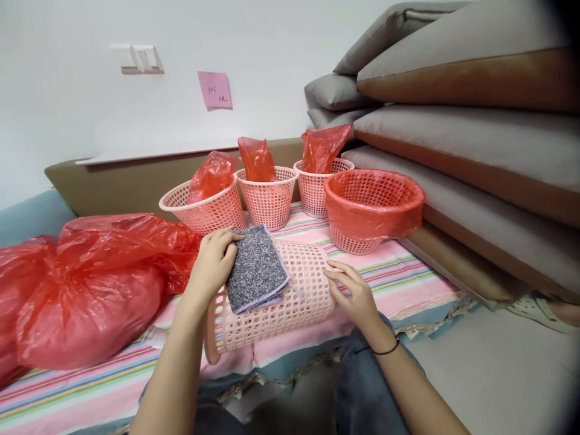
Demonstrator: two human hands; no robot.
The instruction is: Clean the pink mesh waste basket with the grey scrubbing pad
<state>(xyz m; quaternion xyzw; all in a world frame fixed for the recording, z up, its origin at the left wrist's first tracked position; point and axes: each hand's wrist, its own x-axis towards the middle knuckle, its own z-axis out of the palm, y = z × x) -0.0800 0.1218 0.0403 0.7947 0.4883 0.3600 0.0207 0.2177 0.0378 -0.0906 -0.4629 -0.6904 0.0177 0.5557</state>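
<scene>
A pink perforated plastic basket [299, 302] lies on its side in front of me, its rim toward the left. Over its upper side rests a folded dark grey cleaning cloth [258, 269] with a pale purple edge. My left hand [220, 257] is closed on the cloth's upper left edge, thumb and fingers on it. At the basket's base end, on the right, my right hand [353, 293] touches the basket with its fingertips, fingers apart and bent around the edge.
Behind stand pink baskets [267, 202] with red plastic bags [258, 160] in them. One basket [374, 205] at right has a red bag stretched over its rim. Large filled red bags [90, 296] lie at left on the striped cloth [408, 272]. Grey-brown cushions [466, 139] are stacked at right.
</scene>
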